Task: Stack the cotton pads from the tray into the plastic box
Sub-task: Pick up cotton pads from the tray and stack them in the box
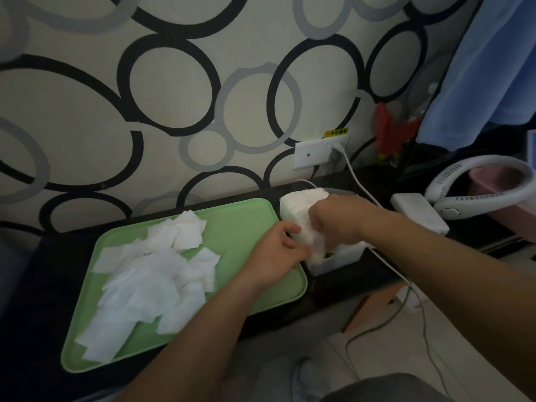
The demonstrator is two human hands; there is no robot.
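A green tray [249,224] lies on the dark shelf with several loose white cotton pads [150,282] spread over its left half. Right of the tray stands the clear plastic box [339,261], its inside mostly hidden by my hands. A thick stack of cotton pads [301,203] leans out of the box toward the wall. My right hand [339,220] grips this stack from the right and above. My left hand [275,253] holds the stack's lower left end with curled fingers, at the tray's right rim.
A white cable [359,181] runs from the wall socket [322,153] past the box and down to the floor. A white adapter block [417,211] and a white neck fan [481,187] lie to the right. The patterned wall stands close behind.
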